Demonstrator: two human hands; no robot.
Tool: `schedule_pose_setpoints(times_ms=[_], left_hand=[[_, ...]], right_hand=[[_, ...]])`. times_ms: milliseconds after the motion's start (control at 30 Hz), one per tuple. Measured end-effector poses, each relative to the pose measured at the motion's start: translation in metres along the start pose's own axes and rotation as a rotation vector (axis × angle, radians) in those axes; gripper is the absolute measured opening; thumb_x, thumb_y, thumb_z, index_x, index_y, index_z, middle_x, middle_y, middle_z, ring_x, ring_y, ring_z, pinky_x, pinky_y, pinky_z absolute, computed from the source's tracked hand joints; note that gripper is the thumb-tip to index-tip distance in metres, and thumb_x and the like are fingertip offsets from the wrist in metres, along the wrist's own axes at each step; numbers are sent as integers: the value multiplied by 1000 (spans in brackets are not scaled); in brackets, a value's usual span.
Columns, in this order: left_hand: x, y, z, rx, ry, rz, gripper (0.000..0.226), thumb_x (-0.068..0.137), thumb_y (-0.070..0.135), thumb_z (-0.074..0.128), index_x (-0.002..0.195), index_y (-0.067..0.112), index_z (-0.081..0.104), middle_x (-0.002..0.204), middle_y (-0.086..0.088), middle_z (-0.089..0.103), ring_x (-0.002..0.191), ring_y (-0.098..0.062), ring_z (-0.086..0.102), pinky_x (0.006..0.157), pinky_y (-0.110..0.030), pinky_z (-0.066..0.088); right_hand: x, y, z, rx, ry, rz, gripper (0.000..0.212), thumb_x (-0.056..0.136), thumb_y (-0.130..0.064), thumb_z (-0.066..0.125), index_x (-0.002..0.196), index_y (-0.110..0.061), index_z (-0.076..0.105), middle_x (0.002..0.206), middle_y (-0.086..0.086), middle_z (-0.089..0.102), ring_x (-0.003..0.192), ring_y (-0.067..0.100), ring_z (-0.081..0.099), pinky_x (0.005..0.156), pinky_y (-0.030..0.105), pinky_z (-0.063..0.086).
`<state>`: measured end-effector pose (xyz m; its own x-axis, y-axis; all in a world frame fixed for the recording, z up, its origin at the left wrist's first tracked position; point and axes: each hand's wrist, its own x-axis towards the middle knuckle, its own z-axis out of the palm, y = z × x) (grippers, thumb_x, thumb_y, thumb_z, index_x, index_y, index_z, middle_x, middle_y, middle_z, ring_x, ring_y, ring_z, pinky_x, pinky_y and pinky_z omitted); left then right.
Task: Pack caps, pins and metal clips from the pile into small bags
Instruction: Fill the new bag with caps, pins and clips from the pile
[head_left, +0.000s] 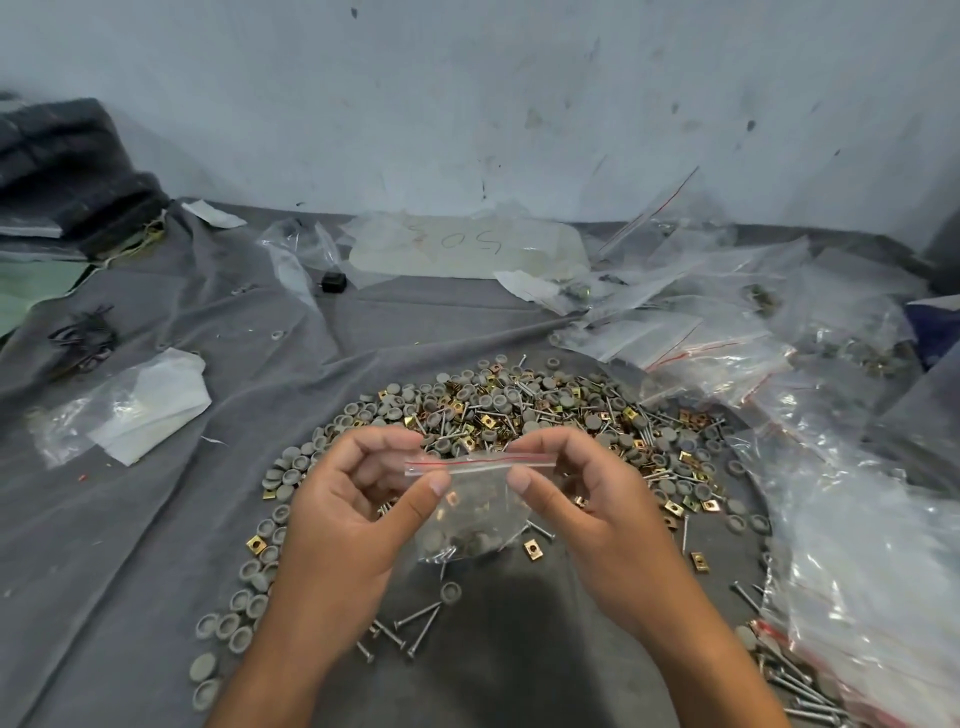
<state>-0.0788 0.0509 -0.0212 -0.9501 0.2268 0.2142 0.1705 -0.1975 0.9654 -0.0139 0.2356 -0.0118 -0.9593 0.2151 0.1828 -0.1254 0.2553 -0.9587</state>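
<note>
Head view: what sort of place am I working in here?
Probably an informal packing spot on a cloth-covered surface: grey cloth against a scuffed wall, a loose hardware pile, and heaps of zip bags.

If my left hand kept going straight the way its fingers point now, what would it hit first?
The left hand pinches the small bag at its zip strip, fingers pointing right toward the right hand. Going straight on, it would likely meet the right hand's fingertips first, though depth is unclear.

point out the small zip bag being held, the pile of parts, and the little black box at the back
small zip bag (470, 512): head view, on its clear body below the red-lined strip
pile of parts (519, 410): head view, on its dense middle
black box (333, 283): head view, on its front face
</note>
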Motion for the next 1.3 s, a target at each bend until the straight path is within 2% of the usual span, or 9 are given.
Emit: schedule_pose_setpoints(times_ms=[100,200,267,533,700,867,933,1133,1300], left_hand=[[-3,-1,1,42,-11,18,33,68,38,84,97,30,69,89,-4,73,82,-15,67,71,-26,57],[-4,-2,2,58,-25,38,35,70,37,82,101,33,68,98,-6,74,91,-18,70,75,-28,58],[-5,-1,4,60,-31,50,36,70,34,83,102,33,68,96,-6,75,88,-15,72,72,-22,58],[-7,4,4,74,-60,74,34,71,32,83,99,30,64,91,-6,75,84,-17,72,70,-21,57],[-3,3,-3,10,-8,32,40,66,34,85,100,30,65,91,-9,77,82,-16,74,70,-21,57],[-2,3,-8,-20,-8,28,39,66,32,85,98,31,64,86,-10,76,76,-13,70,69,-19,55],[-1,2,-8,-9,-8,41,37,68,31,84,97,30,61,85,-9,75,78,-14,69,72,-21,55],[-2,0,-9,43,-8,71,36,72,32,82,101,29,59,94,-7,74,90,-21,70,85,-38,52],[-6,0,0,37,-49,33,40,70,32,83,103,30,60,90,-10,76,83,-16,71,68,-22,56]], right_hand=[[-1,1,2,-49,6,-20,17,88,-51,63,98,-39,69,88,-15,70,72,22,60,66,39,51],[-1,1,4,-69,23,-84,8,92,-43,67,94,-36,69,86,-17,70,73,3,62,62,14,44],[-2,1,7,-74,21,-105,4,93,-36,67,91,-33,69,84,-17,69,74,1,62,61,7,42],[-3,-3,14,-7,-61,-66,13,89,-43,69,95,-32,72,90,-10,74,84,10,71,73,22,54],[-3,-6,9,95,-2,-65,11,89,-32,72,89,-21,74,81,-9,74,71,-2,67,60,10,49],[-1,-6,4,122,-61,1,13,86,-36,70,90,-25,75,85,-5,75,73,5,68,62,14,51],[-1,-5,4,108,-71,27,16,84,-43,73,92,-29,75,89,-3,75,78,13,69,63,20,51],[0,-4,4,83,-40,-1,13,85,-42,70,89,-30,75,85,-8,73,70,0,63,58,14,48],[-3,-7,8,107,-48,-58,3,89,-30,71,89,-27,73,86,-7,73,75,1,68,59,12,52]])
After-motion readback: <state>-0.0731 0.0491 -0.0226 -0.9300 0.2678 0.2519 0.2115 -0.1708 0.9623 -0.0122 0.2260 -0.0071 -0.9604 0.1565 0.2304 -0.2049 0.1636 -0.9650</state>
